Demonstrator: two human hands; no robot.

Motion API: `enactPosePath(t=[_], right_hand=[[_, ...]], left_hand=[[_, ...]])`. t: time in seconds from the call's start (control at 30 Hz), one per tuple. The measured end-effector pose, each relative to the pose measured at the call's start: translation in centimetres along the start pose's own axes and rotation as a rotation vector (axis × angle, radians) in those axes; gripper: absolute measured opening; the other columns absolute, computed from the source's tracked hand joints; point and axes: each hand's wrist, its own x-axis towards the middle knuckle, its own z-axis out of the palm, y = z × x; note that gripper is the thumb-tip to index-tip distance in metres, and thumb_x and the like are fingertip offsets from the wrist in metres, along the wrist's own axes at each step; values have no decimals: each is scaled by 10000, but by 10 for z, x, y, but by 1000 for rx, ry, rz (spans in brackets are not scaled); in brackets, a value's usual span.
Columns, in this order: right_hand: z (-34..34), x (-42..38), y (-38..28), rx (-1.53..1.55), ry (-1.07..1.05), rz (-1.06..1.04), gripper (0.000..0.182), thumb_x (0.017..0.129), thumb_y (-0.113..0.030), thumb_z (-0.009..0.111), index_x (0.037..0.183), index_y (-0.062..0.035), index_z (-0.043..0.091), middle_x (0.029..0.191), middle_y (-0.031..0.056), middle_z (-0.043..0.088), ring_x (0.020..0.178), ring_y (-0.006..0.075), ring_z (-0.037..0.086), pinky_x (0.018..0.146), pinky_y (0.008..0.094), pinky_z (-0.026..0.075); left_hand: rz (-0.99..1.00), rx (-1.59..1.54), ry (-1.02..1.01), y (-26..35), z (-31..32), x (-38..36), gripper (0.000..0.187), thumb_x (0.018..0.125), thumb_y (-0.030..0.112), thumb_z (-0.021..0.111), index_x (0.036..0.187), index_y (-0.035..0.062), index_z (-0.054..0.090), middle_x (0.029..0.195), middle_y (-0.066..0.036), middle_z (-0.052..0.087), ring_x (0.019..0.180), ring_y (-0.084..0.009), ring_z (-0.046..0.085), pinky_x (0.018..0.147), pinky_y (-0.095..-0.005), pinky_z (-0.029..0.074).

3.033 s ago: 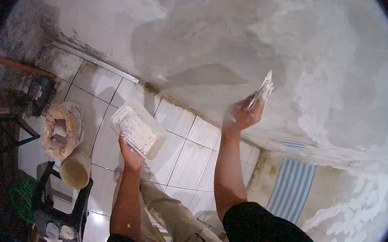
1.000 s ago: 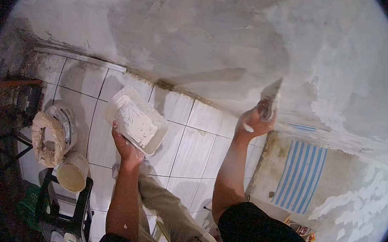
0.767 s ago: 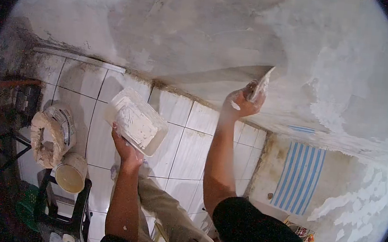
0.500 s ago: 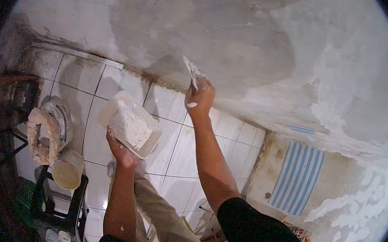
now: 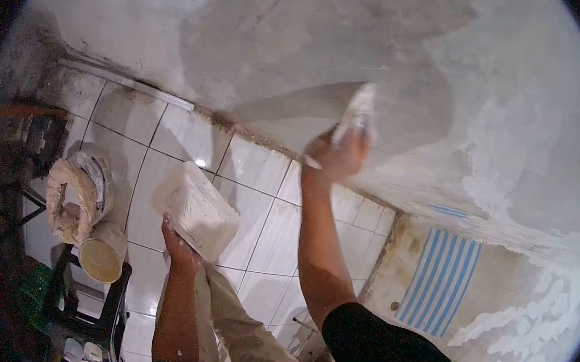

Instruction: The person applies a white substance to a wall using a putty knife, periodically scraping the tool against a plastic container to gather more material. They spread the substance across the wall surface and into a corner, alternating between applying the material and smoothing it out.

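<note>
My left hand (image 5: 181, 244) holds a whitish rectangular tub (image 5: 205, 218) from below and at its side, with white paste inside. The tub is tilted. Up against the grey wall (image 5: 302, 37), my right hand (image 5: 340, 154) grips a putty knife (image 5: 360, 111) coated with white paste; hand and knife are blurred by motion. The blade's tip lies over a darker, damp-looking patch of the wall. Whether it touches the surface I cannot tell.
At the left on the tiled floor (image 5: 157, 197) stand an open bag (image 5: 70, 210), a round bucket (image 5: 102, 253) and a black stool (image 5: 114, 303). A blue-and-white striped cloth (image 5: 440, 280) is at the lower right.
My right hand has moved right with the putty knife, whose blade now points more upward. The tub in my left hand has tipped and sits slightly lower.
</note>
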Motion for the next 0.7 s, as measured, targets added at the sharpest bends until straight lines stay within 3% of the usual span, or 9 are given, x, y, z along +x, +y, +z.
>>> enactPosePath(t=[0.07, 0.13, 0.23, 0.27, 0.3, 0.33, 0.43, 0.57, 0.7], right_hand=[[8, -35, -25, 107, -298, -32, 446, 591, -23, 644, 1034, -72, 623, 1124, 196, 592, 953, 356, 594, 817, 429, 481], [25, -65, -30, 194, -634, 29, 329, 657, 25, 579, 974, -46, 630, 972, 188, 624, 876, 347, 596, 799, 410, 471], [-1, -62, -37, 192, -473, -74, 270, 692, 18, 571, 953, -35, 619, 920, 170, 623, 861, 332, 597, 772, 406, 474], [-7, -57, -30, 326, -377, 112, 205, 741, 5, 576, 941, -22, 613, 881, 145, 617, 829, 327, 600, 734, 398, 483], [-30, -22, -36, 123, -152, -227, 154, 789, -17, 574, 938, -11, 609, 877, 155, 609, 796, 322, 603, 706, 386, 486], [-39, 0, -27, -61, -99, -231, 159, 795, -17, 581, 952, -3, 607, 891, 174, 604, 785, 318, 608, 699, 396, 482], [-61, 65, -42, 130, 118, -113, 193, 844, -109, 548, 963, 35, 594, 909, 195, 594, 808, 338, 595, 673, 405, 467], [-31, 70, -33, -14, 127, -298, 305, 783, -69, 542, 1066, 37, 579, 1002, 221, 580, 901, 389, 578, 729, 398, 472], [-1, 20, -60, 52, 8, -185, 388, 743, -71, 552, 1125, -1, 566, 1027, 209, 581, 929, 422, 565, 782, 423, 468]], left_hand=[[-19, -52, -24, -1, -12, 4, 709, 859, 570, 378, 1370, 84, 303, 1357, -124, 377, 1232, -315, 386, 1025, -467, 318], [-55, -33, -24, -9, -22, 6, 696, 874, 549, 372, 1370, 67, 297, 1361, -134, 376, 1238, -316, 385, 1033, -457, 314], [-5, 13, 54, -4, -5, -7, 680, 889, 531, 367, 1366, 52, 296, 1360, -143, 380, 1243, -317, 383, 1041, -448, 310], [2, 10, 54, -1, -3, -10, 680, 889, 531, 367, 1366, 52, 296, 1360, -143, 380, 1243, -317, 383, 1041, -448, 310], [44, -50, -32, 2, -1, -10, 676, 891, 526, 372, 1364, 50, 297, 1355, -143, 386, 1241, -316, 387, 1040, -448, 313], [81, -106, -111, 0, 8, -7, 672, 893, 521, 377, 1363, 47, 298, 1350, -143, 392, 1239, -316, 391, 1039, -449, 316], [115, -230, -198, 2, 6, -1, 661, 893, 507, 389, 1361, 49, 301, 1350, -140, 393, 1239, -314, 393, 1039, -451, 320], [120, -251, -92, 5, 28, -10, 656, 892, 501, 395, 1359, 49, 304, 1350, -139, 395, 1244, -313, 388, 1040, -453, 319], [173, -122, -105, 7, 22, -9, 676, 887, 512, 397, 1367, 49, 287, 1363, -139, 376, 1248, -318, 382, 1045, -455, 311]])
